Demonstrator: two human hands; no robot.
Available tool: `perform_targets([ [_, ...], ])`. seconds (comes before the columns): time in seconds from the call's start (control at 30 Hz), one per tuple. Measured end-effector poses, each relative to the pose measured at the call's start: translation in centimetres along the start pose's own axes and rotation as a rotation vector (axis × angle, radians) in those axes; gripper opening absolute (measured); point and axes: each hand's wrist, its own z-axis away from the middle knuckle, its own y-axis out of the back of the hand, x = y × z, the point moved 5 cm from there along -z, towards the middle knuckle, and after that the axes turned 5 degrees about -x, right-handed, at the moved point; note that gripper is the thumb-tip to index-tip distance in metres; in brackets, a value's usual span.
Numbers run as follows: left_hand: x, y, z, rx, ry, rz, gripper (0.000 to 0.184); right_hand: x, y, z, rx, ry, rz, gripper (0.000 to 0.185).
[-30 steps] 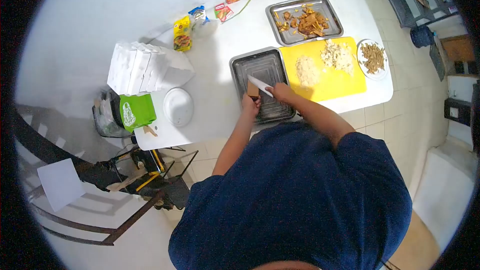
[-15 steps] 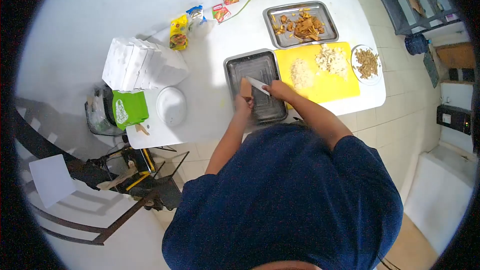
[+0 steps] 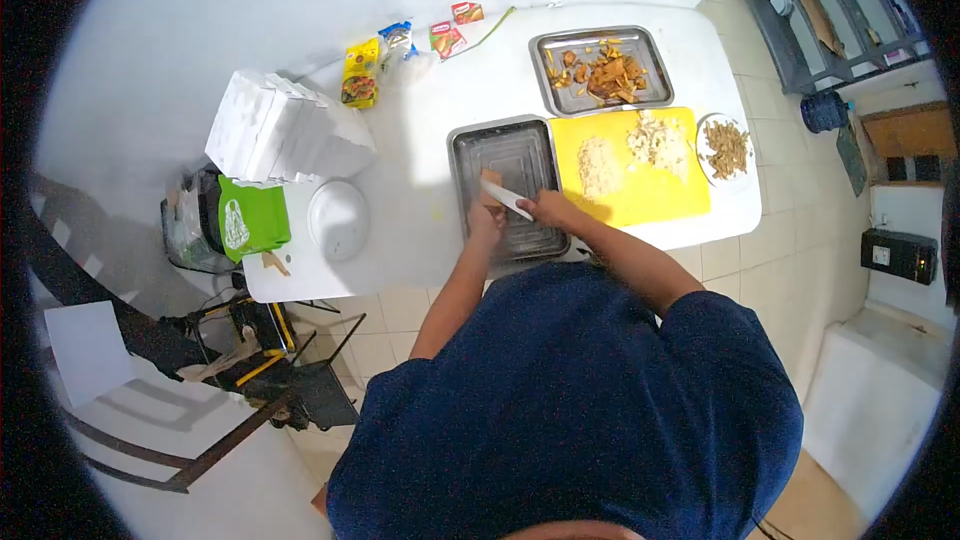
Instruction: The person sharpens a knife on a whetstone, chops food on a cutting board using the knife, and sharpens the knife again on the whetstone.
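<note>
Over the dark metal tray (image 3: 520, 152), my left hand (image 3: 487, 218) is closed on a brown block (image 3: 491, 180), whose far end shows above the fingers. My right hand (image 3: 546, 208) is closed round the handle of a knife (image 3: 508, 197). The pale blade points up and left, its tip against or just over the block; contact is too small to make out. To the right of the tray lies a yellow cutting board (image 3: 640, 198) with two heaps of pale chopped food (image 3: 657, 140).
A metal tray (image 3: 660, 95) of browned pieces lies beyond the board, with a plate of brown strips (image 3: 724, 148) at right. On the left are a round white lid or plate (image 3: 338, 220), white boxes (image 3: 265, 130) and a green bag (image 3: 258, 218). Food packets (image 3: 361, 72) lie near the wall.
The view has shifted, so the table sits slightly lower and to the left. My hands stay over the tray with block and knife; the blade now lies across the block lower down.
</note>
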Motion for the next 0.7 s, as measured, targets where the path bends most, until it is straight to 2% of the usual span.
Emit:
perform_targets([
  [0.1, -0.6, 0.0, 0.6, 0.011, 0.013, 0.005, 0.033, 1.8, -1.8, -0.6, 0.116, 0.184, 0.059, 0.068],
  [0.2, -0.8, 1.3, -0.5, 0.005, 0.015, -0.062, 0.035, 2.6, -0.5, -1.5, 0.013, -0.15, -0.015, 0.068],
  [0.3, -0.2, 0.2, 0.5, 0.006, 0.019, -0.046, 0.035, 0.7, 0.2, -1.3, -0.084, -0.014, -0.058, 0.067],
  [0.33, -0.1, 0.1, 0.4, 0.019, 0.018, -0.039, 0.034, 0.5, -0.1, -0.9, 0.005, -0.069, 0.02, 0.066],
  [0.43, 0.0, -0.3, 1.2, 0.109, -0.006, -0.066, 0.032, 0.6, -0.5, 0.2, 0.054, 0.168, 0.144, 0.063],
  [0.53, -0.2, -0.2, 1.5, 0.131, -0.014, -0.084, 0.033, 3.8, -0.4, -1.4, 0.124, -0.096, 0.0, 0.063],
  [0.7, -0.6, 0.4, 0.8, 0.084, 0.024, -0.006, 0.036, 1.1, -0.6, -0.5, 0.032, -0.014, 0.006, 0.065],
])
